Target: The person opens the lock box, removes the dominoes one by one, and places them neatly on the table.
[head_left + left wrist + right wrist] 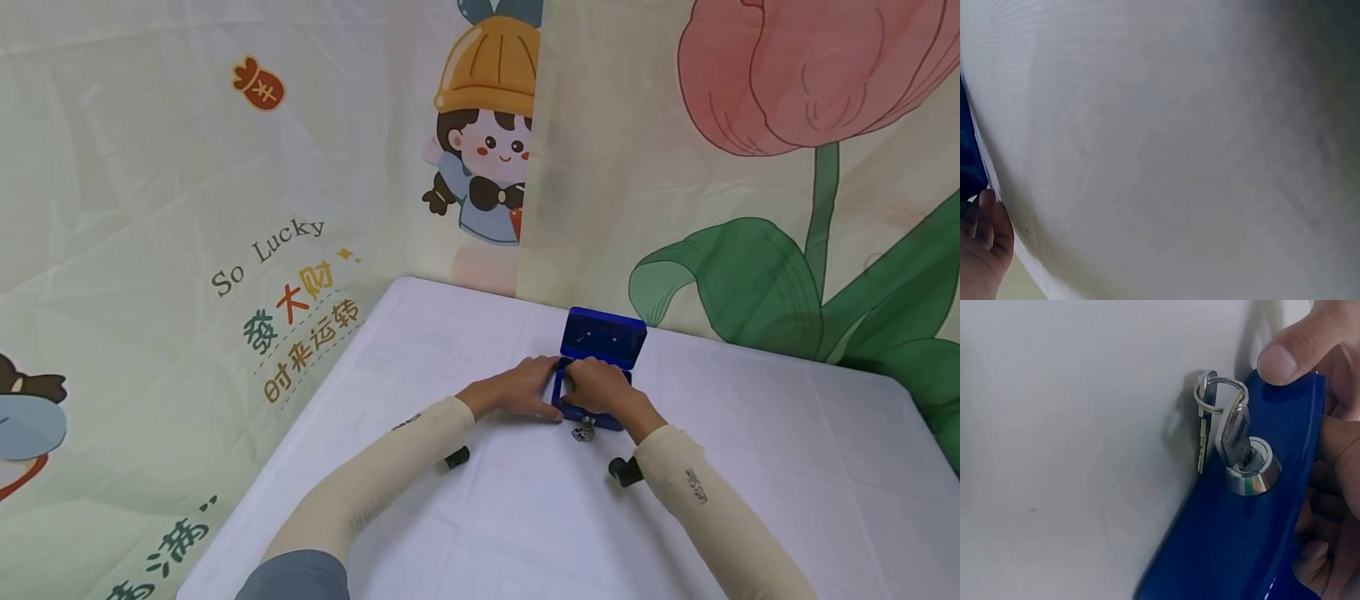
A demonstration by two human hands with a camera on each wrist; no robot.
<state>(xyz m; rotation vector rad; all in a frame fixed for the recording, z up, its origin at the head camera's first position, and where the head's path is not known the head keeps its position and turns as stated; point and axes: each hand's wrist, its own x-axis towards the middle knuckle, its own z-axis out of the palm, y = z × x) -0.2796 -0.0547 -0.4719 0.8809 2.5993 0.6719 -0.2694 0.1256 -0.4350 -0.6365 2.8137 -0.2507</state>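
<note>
A blue metal cash box [617, 423] stands on the white table with its lid [604, 337] raised at the back. A key [1235, 434] sits in the round silver lock [1252, 482] on its front, and a second key [1202, 440] hangs from the same ring. My left hand [527, 387] grips the box's left side, its thumb at the front corner and its fingers farther back. Over the opening, my right hand [602, 387] reaches down with bent fingers inside the box. Whether those fingers hold anything I cannot tell; the box's inside is mostly hidden.
The white-covered table [517, 517] reaches a printed cloth backdrop [585, 208] behind the box. Small black devices [624, 472] stick out below both forearms. Beige sleeves cover the arms.
</note>
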